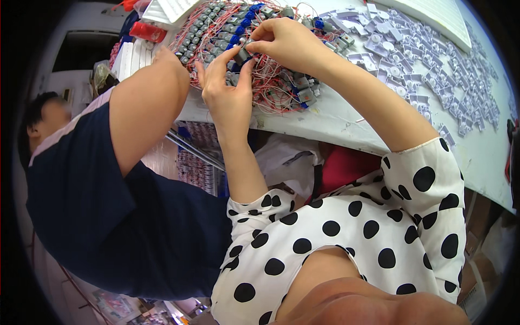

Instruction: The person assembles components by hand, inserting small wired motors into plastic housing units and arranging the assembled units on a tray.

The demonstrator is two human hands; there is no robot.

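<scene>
Between the fingertips of both my hands is a small grey motor, held just above the near side of a dense pile of wired motors. My left hand grips it from below and the left, with thumb and index finger closed around it. From the right, my right hand pinches at its upper end; what lies between those fingertips is too small to make out. Loose red and white wires spread beside and under my hands, with grey and blue parts among them.
Many white plastic parts lie across the right of the table, below a white tray. A red can lies at the back left. Close on my left, a co-worker's bent arm reaches to the table's edge.
</scene>
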